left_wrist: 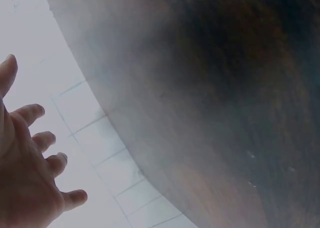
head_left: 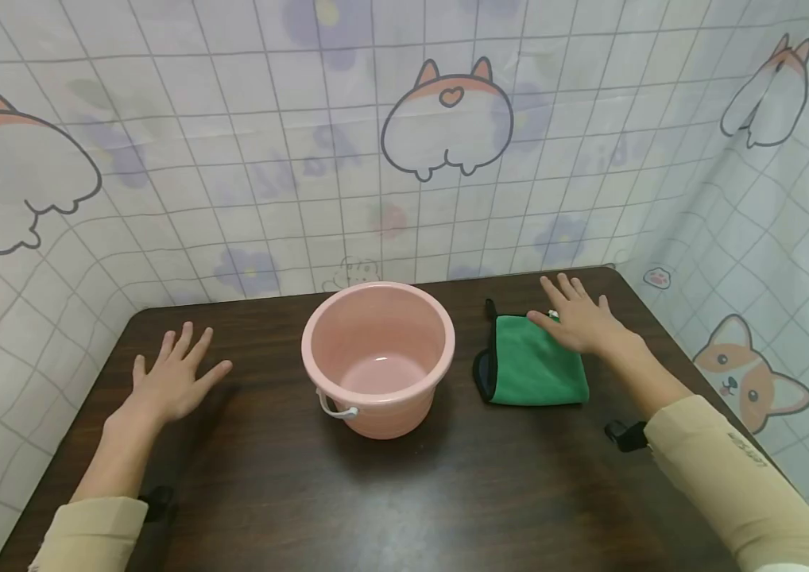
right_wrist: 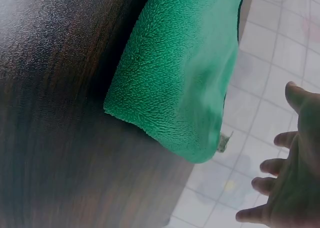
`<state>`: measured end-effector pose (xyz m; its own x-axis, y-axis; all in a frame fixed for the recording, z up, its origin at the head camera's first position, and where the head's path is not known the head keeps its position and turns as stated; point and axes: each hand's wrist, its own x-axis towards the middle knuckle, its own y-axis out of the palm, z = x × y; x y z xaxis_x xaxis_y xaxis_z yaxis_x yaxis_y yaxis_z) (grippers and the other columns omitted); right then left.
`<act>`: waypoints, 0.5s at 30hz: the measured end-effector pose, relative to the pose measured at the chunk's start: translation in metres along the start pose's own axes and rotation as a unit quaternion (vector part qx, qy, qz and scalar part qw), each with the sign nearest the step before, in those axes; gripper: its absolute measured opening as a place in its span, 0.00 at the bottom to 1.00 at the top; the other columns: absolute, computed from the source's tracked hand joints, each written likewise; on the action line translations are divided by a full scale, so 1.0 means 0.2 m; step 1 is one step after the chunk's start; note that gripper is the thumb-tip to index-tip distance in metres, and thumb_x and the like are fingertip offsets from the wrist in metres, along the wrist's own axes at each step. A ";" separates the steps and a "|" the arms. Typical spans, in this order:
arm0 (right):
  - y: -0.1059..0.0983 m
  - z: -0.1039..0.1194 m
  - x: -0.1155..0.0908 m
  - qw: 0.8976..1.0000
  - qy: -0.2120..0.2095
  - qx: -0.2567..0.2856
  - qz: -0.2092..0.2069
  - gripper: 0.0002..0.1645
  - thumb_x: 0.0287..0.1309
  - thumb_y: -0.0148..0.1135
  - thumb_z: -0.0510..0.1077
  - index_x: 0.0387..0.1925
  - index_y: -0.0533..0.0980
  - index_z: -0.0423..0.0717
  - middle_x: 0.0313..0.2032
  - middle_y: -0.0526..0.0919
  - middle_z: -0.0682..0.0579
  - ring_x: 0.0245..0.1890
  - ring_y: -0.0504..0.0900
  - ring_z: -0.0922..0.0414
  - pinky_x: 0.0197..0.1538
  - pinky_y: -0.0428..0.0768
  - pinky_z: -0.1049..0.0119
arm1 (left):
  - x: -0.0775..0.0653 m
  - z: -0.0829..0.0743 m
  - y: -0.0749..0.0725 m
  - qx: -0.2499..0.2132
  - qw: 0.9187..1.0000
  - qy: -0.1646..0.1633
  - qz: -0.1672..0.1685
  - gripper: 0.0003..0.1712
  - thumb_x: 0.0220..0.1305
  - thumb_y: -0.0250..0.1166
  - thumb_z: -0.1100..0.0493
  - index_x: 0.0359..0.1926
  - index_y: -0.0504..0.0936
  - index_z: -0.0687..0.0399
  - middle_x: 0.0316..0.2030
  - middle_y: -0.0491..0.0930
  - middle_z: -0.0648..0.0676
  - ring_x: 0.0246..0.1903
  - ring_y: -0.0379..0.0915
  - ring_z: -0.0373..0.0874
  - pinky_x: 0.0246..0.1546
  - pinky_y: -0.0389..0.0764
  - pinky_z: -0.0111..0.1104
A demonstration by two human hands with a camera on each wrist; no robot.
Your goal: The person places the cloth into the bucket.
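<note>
A pink bucket (head_left: 380,413) stands upright mid-table, its pale handle (head_left: 336,407) hanging down at the front left. To its right lies a folded green towel (head_left: 539,372) with black edging; in the right wrist view the towel (right_wrist: 165,83) shows a fluffy pile. My right hand (head_left: 579,318) is spread above the towel's far right corner, and the right wrist view shows that hand (right_wrist: 295,173) apart from the cloth. My left hand (head_left: 172,381) is spread over the table left of the bucket, holding nothing; its fingers are also apart in the left wrist view.
The dark wooden table (head_left: 269,492) backs onto a tile-patterned curtain (head_left: 254,159) with cartoon dogs, which also hangs along both sides. Black straps (head_left: 625,435) show beside the sleeves. A small pale object (head_left: 553,314) is at the towel's far edge.
</note>
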<state>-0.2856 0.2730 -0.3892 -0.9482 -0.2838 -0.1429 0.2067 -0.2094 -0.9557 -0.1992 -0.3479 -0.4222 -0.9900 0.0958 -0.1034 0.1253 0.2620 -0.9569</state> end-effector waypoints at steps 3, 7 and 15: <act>-0.01 0.00 -0.01 1.000 -0.001 0.016 -0.009 0.50 0.78 0.40 0.68 0.81 0.41 0.38 0.77 0.36 0.27 0.76 0.35 0.29 0.67 0.39 0.20 | 0.00 -0.01 -0.01 -0.007 1.000 0.003 -0.003 0.51 0.77 0.40 0.28 0.82 0.37 0.56 0.78 0.24 0.68 0.75 0.18 0.70 0.61 0.24 0.78; 0.00 -0.02 -0.03 0.999 -0.006 0.039 -0.027 0.49 0.79 0.41 0.66 0.81 0.42 0.37 0.77 0.39 0.26 0.76 0.39 0.29 0.68 0.44 0.22 | -0.01 -0.03 -0.01 -0.019 1.000 0.009 -0.001 0.51 0.77 0.41 0.28 0.82 0.38 0.56 0.78 0.25 0.69 0.75 0.19 0.70 0.61 0.25 0.78; 0.02 -0.06 -0.10 0.994 -0.028 0.085 -0.070 0.46 0.80 0.44 0.61 0.81 0.44 0.36 0.76 0.48 0.26 0.74 0.49 0.28 0.71 0.54 0.29 | -0.05 -0.08 0.00 -0.040 0.999 0.029 -0.010 0.47 0.79 0.42 0.32 0.83 0.42 0.55 0.79 0.30 0.70 0.75 0.25 0.73 0.61 0.34 0.80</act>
<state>-0.2685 0.2898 -0.3931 -0.9564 -0.2919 0.0076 0.1160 -0.4034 -0.9076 -0.1885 -0.3332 -0.4163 -0.9874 0.1441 -0.0655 0.1117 0.3411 -0.9334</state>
